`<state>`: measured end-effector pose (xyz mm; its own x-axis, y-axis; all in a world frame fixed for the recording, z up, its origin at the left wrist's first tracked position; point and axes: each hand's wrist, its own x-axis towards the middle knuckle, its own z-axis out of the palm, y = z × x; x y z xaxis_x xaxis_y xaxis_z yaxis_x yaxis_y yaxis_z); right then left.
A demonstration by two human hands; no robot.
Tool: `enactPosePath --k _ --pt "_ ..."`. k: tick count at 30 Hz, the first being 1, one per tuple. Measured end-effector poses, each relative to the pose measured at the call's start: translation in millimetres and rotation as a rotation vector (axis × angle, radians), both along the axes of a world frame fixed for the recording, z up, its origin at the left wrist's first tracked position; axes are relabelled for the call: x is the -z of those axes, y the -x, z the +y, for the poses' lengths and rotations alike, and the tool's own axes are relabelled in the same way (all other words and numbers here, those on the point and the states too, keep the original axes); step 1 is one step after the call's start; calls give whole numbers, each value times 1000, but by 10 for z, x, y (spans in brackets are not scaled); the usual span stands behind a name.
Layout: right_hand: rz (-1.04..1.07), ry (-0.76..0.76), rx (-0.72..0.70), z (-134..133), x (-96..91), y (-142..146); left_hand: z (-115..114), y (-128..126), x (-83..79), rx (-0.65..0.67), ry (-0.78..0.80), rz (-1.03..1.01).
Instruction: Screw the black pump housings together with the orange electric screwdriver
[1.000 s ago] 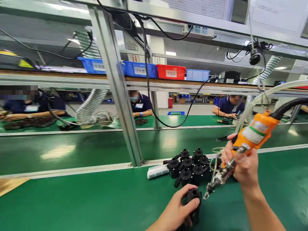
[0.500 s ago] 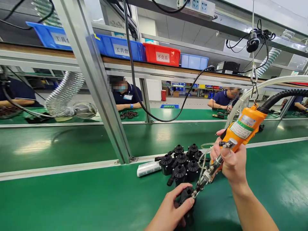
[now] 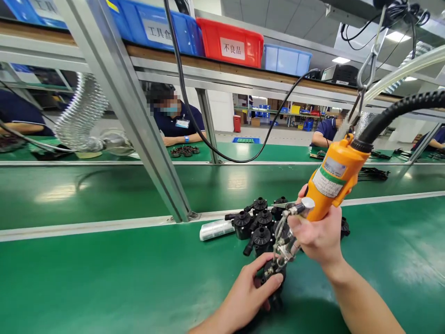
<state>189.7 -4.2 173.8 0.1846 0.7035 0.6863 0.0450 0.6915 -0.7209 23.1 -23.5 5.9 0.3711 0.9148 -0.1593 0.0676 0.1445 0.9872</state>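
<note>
My left hand [image 3: 247,293] is wrapped round a small black pump [image 3: 277,298] on the green bench, thumb and fingers on either side of its top. My right hand [image 3: 321,239] grips an orange power screwdriver [image 3: 330,174], tilted down to the left. Its metal nose [image 3: 287,250] reaches the top of the held pump; the fingers and fittings hide the exact contact. Just beyond, several similar black pumps [image 3: 261,236] stand close together, partly covered by the tool. A clear plastic-wrapped bundle [image 3: 217,229] lies left of them.
A slanted aluminium post [image 3: 139,125] rises at the bench's back edge. From a hook [image 3: 367,72] hangs the screwdriver, with a thick black hose [image 3: 399,113] behind it. A black cable [image 3: 239,161] loops down from the shelf. Co-workers [image 3: 179,116] sit opposite.
The screwdriver and my right hand have moved left and turned steeper over the held pump. My left hand keeps its grip. The camera view has tilted downward, with the shelf bins higher in the picture.
</note>
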Motion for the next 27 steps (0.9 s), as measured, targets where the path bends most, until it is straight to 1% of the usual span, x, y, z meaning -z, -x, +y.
enactPosePath --k 3,7,12,15,18,22,24,25,27 --pt "-51 -34 21 -5 10 30 15 1 6 -1 -10 -13" --pt "1 -31 5 -16 56 55 9 -1 6 2 -53 7" --pt "58 47 -69 6 87 112 14 -13 -29 26 -113 80" --pt "94 74 -65 26 68 94 33 30 1 49 -143 133" --pt "154 29 2 15 31 -67 35 120 73 39 -189 179" --pt "209 29 69 -74 0 -492 -1 168 126 97 -275 204" --pt "196 44 40 -151 -13 -662 -15 127 132 124 -303 213" --pt "187 52 0 -192 -22 -702 -17 98 133 141 -304 203" --pt "197 59 -117 -265 -35 -671 -13 46 130 177 -286 162"
